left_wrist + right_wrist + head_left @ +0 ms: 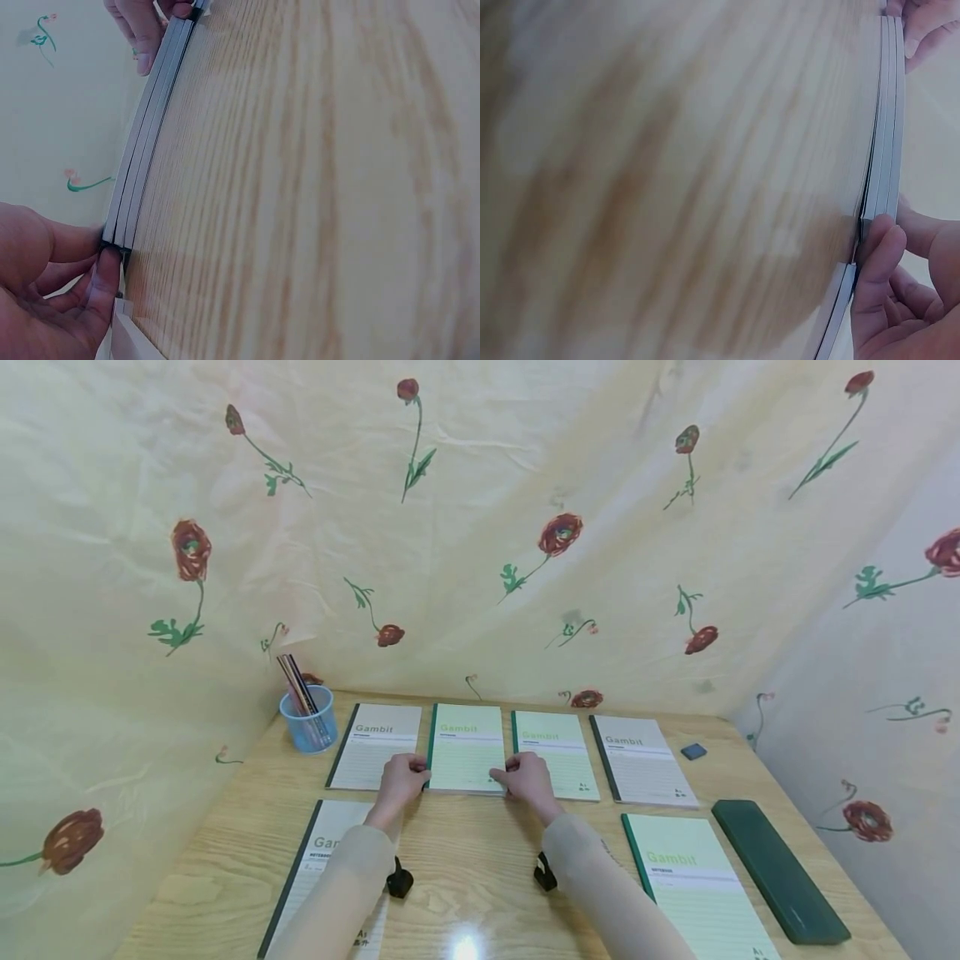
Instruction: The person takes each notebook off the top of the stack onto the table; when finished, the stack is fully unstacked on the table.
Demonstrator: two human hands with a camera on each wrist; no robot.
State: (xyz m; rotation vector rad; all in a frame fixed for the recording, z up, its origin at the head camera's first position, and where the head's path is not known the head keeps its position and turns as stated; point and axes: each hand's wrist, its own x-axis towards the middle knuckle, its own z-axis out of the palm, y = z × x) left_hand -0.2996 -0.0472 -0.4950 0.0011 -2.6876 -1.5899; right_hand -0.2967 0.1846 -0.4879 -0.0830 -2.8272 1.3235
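A stack of notebooks [467,747] lies in the back row, its top one pale green with a green spine and "Gambit" on the cover. At its near left corner, by the spine, my left hand [403,777] pinches the edge between thumb and fingers. My right hand [527,779] pinches the near right corner the same way. Both wrist views show the layered page edges [146,135] low over the wood. A grey-white notebook [378,739] sits just left of the stack, and another pale green notebook [558,752] just right, partly behind my right hand.
Another grey notebook [643,760] ends the back row. Nearer lie a grey notebook [300,877] under my left forearm and a green one [697,885] at right. A blue pencil cup [311,727], a dark green case [780,872] and a small dark blue block [693,751] stand around them.
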